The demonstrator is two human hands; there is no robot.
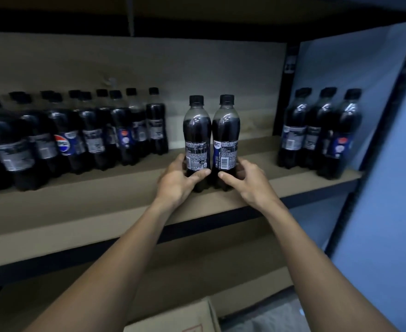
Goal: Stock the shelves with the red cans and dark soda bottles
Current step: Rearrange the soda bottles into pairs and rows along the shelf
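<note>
Together on the shelf [77, 212], left grip [176, 180] holds left bottle [197, 130], right grip [247, 180] right bottle [226, 130], both dark-filled.

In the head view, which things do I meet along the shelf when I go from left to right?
large group of bottles → left hand → left held bottle → right held bottle → right hand → group of three bottles → blue wall

Cardboard box [173, 318] at bottom edge, top corner showing, red print partly cut off. Grey crumpled sheet [269, 317] just right of box, blurred. Blue wall [388, 200] at right. Beige back panel [125, 63], dim. Black post [283, 109] at panel's right end, pale label [290, 64] on it.
</note>
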